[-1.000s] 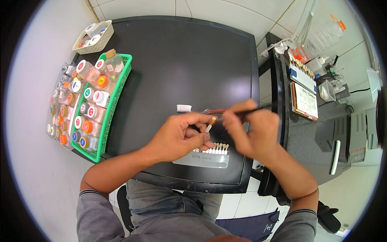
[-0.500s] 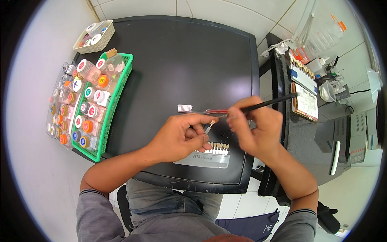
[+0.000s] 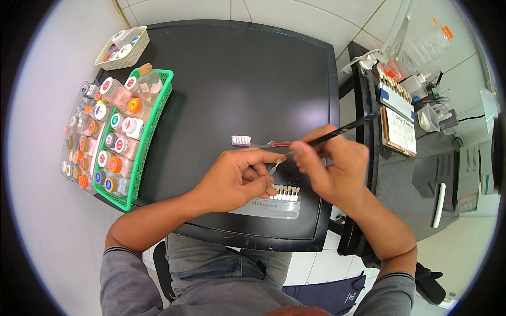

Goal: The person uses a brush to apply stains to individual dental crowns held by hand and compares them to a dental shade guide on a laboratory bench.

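Note:
Between the fingers of my left hand (image 3: 234, 173) is a tooth shade tab (image 3: 272, 169) with a pale stem, its tooth-shaped end by my index fingertip. My right hand (image 3: 340, 167) pinches a slim brush (image 3: 345, 129) by its black handle, its tip down at the tab; whether it touches the tab or the fingertip I cannot tell. Behind both hands lies a toothbrush (image 3: 241, 140) with white bristles and a reddish handle, partly covered by my right hand. Below my left hand a grey shade guide holder (image 3: 276, 209) carries a row of tabs, some hidden by my fingers.
A green basket (image 3: 153, 136) of lidded jars stands on the left of the black table (image 3: 237, 68), beside more small jars (image 3: 79, 142). A cream basket (image 3: 133, 57) sits at the back left. On the right side counter are a notebook (image 3: 399, 131) and another tab set (image 3: 395, 89).
My right hand has shifted slightly left, bringing the brush tip closer to the tab. The handle now slants up more steeply. My left hand stays in place.

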`<state>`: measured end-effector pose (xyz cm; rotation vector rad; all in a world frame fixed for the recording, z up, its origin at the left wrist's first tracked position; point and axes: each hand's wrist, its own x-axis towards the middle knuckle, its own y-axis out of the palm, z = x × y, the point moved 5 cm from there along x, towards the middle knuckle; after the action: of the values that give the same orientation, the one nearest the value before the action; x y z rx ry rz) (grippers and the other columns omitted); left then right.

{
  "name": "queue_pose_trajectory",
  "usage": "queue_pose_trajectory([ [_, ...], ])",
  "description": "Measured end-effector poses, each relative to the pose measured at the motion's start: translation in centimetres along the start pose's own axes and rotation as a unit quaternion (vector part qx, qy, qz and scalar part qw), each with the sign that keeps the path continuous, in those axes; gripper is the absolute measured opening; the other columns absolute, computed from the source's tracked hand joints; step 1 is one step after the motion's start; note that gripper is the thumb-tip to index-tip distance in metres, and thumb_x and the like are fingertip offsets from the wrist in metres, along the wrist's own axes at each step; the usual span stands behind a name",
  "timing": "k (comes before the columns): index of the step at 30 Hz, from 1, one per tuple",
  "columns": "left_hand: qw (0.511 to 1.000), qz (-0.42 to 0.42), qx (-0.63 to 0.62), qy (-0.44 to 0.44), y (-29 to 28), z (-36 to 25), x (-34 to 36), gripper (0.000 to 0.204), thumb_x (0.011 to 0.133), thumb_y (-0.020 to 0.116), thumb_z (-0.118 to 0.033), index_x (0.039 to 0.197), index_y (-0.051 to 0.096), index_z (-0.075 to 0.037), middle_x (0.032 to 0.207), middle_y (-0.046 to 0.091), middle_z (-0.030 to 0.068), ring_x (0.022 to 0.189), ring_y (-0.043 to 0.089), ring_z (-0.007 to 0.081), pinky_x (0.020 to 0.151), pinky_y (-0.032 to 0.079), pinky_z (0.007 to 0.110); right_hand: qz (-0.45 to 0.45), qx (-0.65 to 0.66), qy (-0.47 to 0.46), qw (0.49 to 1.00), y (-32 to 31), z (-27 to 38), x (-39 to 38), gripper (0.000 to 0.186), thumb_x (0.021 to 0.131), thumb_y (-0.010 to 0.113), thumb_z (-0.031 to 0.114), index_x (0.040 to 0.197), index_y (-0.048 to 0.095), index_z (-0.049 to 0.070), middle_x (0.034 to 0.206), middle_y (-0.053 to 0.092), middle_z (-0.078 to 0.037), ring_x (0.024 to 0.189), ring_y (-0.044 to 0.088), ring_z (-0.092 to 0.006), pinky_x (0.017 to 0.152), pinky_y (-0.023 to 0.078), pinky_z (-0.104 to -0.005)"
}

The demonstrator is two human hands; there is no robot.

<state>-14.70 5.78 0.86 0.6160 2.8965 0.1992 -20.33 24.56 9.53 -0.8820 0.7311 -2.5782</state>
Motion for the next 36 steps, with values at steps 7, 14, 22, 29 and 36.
queue_pose_trajectory([
  [7,0.999,-0.009,0.039,0.024,0.1,-0.3,-0.2,0.046,0.103,0.061,0.011,0.148,0.064,0.005,0.104,0.073,0.0112,0.100,0.084,0.0220,0.087,0.070,0.032,0.004,0.006,-0.008,1.000,0.0,0.3,-0.1,0.018,0.096,0.090,0.014,0.096,0.076,0.002,0.074,0.075,-0.009,0.060,0.075,-0.0180,0.057,0.056,-0.0295],
  [14,0.998,-0.005,0.060,0.030,0.1,-0.5,-0.2,0.046,0.103,0.061,0.010,0.149,0.065,0.005,0.103,0.073,0.0112,0.099,0.084,0.0212,0.086,0.069,0.031,0.029,-0.026,-0.027,0.999,0.2,0.8,-0.1,0.019,0.096,0.090,0.012,0.099,0.077,0.000,0.074,0.076,-0.010,0.061,0.076,-0.0188,0.056,0.057,-0.0294],
  [22,0.999,-0.016,0.040,0.028,0.2,-0.1,-0.1,0.048,0.099,0.059,0.009,0.147,0.065,0.006,0.101,0.076,0.0126,0.092,0.084,0.0181,0.082,0.068,0.030,0.000,-0.014,-0.028,1.000,0.0,0.7,0.0,0.014,0.097,0.088,0.010,0.097,0.077,0.001,0.073,0.073,-0.010,0.058,0.073,-0.0179,0.055,0.055,-0.0307],
  [29,1.000,0.010,-0.008,0.017,0.3,0.0,-0.1,0.045,0.107,0.061,0.007,0.152,0.061,0.006,0.106,0.068,0.0109,0.102,0.083,0.0242,0.088,0.071,0.032,-0.048,0.030,0.004,0.998,-0.2,-0.4,0.2,0.012,0.100,0.085,0.010,0.099,0.077,0.001,0.071,0.073,-0.009,0.060,0.074,-0.0158,0.056,0.056,-0.0291],
  [36,0.997,0.037,-0.064,-0.035,0.0,-0.3,0.1,0.044,0.112,0.066,-0.001,0.155,0.060,0.004,0.106,0.064,0.0073,0.101,0.083,0.0251,0.087,0.071,0.031,-0.053,0.020,0.009,0.998,-0.6,-0.1,0.1,0.014,0.097,0.086,0.007,0.095,0.076,-0.002,0.077,0.076,-0.008,0.062,0.076,-0.0161,0.056,0.057,-0.0281],
])
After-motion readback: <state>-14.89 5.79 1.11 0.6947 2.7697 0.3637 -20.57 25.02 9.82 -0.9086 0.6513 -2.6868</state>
